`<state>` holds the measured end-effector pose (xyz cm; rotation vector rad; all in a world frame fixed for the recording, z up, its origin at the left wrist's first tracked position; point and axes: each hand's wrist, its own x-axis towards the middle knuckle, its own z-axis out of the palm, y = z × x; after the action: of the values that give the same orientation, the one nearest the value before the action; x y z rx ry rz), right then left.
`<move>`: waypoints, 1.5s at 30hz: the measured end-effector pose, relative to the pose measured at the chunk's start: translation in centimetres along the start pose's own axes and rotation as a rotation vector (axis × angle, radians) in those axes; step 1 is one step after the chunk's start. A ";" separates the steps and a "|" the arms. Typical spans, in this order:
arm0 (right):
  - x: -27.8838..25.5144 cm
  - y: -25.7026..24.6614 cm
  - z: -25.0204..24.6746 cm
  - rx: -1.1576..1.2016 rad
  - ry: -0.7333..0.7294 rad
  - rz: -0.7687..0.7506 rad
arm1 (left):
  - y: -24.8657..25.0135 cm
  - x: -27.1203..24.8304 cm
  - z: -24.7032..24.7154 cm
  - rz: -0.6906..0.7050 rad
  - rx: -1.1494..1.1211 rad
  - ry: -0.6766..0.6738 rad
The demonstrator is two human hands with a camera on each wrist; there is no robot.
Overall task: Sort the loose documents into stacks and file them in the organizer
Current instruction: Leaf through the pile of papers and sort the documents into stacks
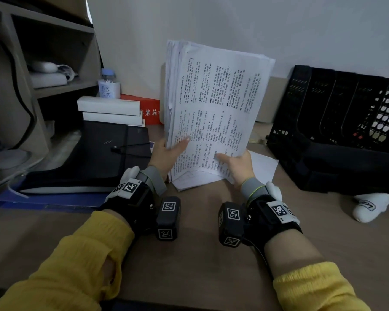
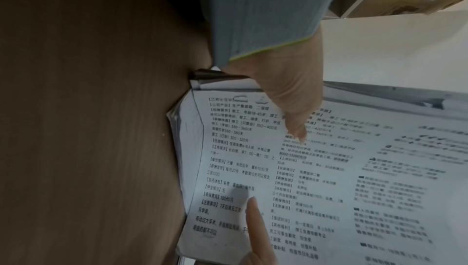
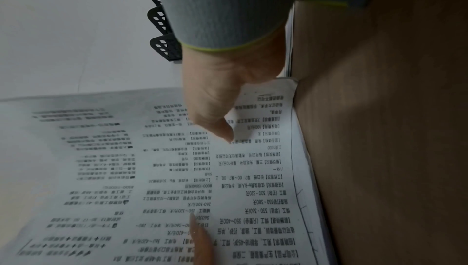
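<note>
White printed sheets, a thick stack of documents (image 1: 211,113), stand nearly upright on the brown desk (image 1: 189,254), bottom edge resting on the wood, held between a person's two hands. The left hand (image 1: 164,156) grips the lower left edge, thumb (image 2: 296,127) pressed flat on the front page; the right hand (image 1: 238,164) grips the lower right corner, its thumb (image 3: 222,129) likewise on the print. The other fingers lie behind the paper, and whether they are spread or together cannot be told. A loose sheet (image 1: 263,164) lies flat under the right hand. The black organizer (image 1: 337,129), its slots open, sits well apart to the right against the wall.

The step in hand appears to be squaring the stack. Done well, it likely means loosening the grip a little, letting the sheets drop against the desk so the ragged top and left edges align, then firming both thumbs before carrying the bundle across, lest pages fan out or slip.
</note>
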<state>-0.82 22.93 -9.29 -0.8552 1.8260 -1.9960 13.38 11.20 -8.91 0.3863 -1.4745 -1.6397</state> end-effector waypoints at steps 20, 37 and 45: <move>-0.7 -1.7 0.3 0.232 0.183 -0.020 | -0.2 0.3 -0.1 -0.003 0.007 0.023; 0.1 -1.3 0.1 0.033 0.146 0.240 | -0.7 0.5 -0.4 -0.073 0.164 0.003; 1.0 -0.8 -0.5 0.023 0.212 0.082 | -0.5 0.4 -0.4 -0.061 0.109 0.137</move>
<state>-1.73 22.85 -8.35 -0.5708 1.9111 -2.1201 13.26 10.58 -9.33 0.5975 -1.4651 -1.5518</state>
